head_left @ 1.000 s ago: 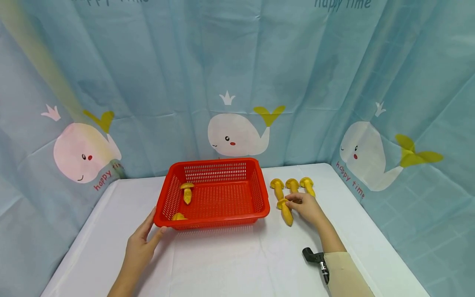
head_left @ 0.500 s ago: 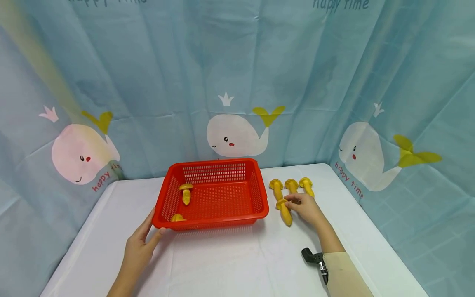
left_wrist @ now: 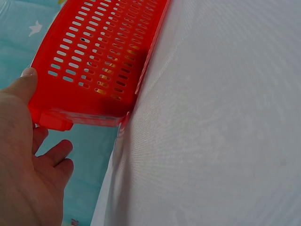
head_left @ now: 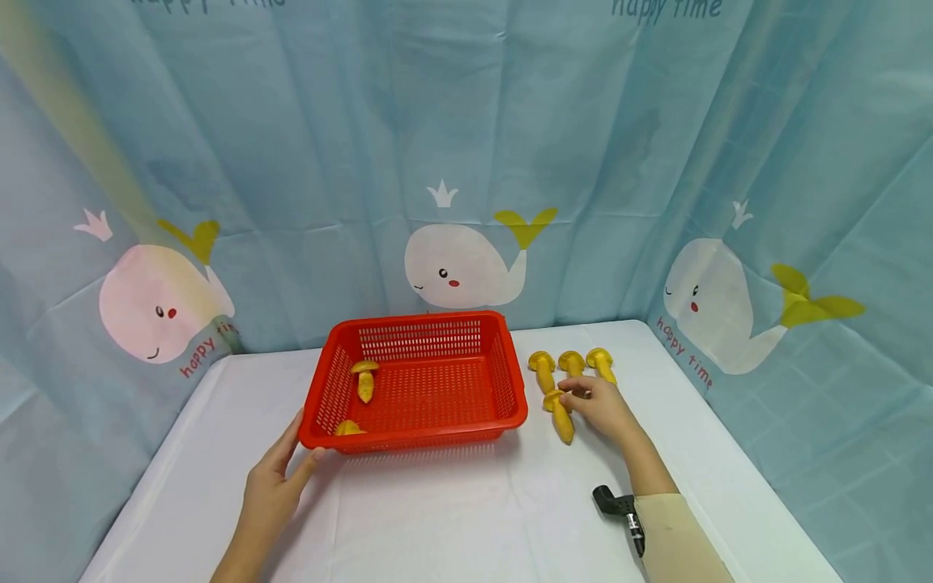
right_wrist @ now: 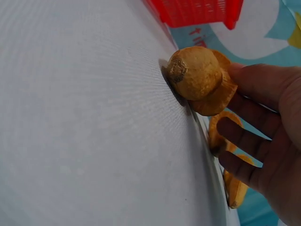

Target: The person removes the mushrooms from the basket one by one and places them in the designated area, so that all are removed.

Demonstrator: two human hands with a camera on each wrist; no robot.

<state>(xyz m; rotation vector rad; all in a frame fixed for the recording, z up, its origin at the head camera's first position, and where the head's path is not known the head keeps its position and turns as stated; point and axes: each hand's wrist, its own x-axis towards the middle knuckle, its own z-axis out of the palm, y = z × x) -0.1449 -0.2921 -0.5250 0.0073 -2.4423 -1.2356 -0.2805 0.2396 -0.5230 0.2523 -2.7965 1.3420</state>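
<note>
Around 3 o'clock from the red basket (head_left: pixel 437 435), your right hand (head_left: pixel 601 409) has a yellow mushroom (head_left: pixel 563 423) pinched at its cap. Three more mushrooms (head_left: pixel 542 368) lie on the tabletop (head_left: pixel 437 518), roughly 11 to 1 o'clock of it. Your left hand (head_left: pixel 273 482) grips the basket's 8 o'clock corner; two other mushrooms (head_left: pixel 365 385) sit inside, at 8 and 9.

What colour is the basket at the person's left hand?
The basket is plain red, best seen in the head view.
</note>
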